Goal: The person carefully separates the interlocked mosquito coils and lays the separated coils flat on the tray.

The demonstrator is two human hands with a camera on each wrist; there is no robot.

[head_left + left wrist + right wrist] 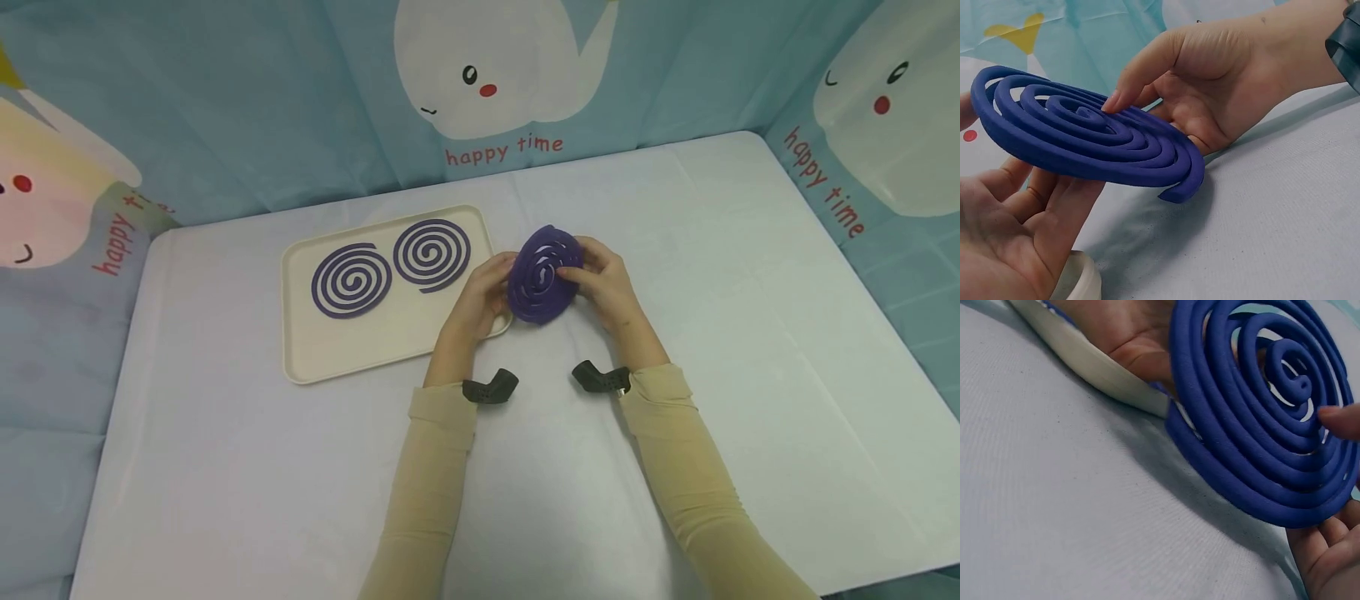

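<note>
Both hands hold a purple-blue mosquito coil [534,310] above the table, just off the tray's right end. Its rings lie close together, and it is tilted up toward the head camera. At its left edge my left hand [482,298] grips it, with several fingers beneath, as the left wrist view shows. My right hand [611,287] pinches the right side, its thumb [1338,420] on the upper face near the spiral's centre and its other fingers behind. Two looser spiral coils, a left one [356,281] and a right one [430,252], lie flat on the cream tray [322,354].
The tray sits at the back left of the white-covered table [750,333], and my left forearm crosses its near right corner. Dark wrist devices, left [491,387] and right [600,377], stick out inward. A blue printed curtain [300,100] stands behind the table.
</note>
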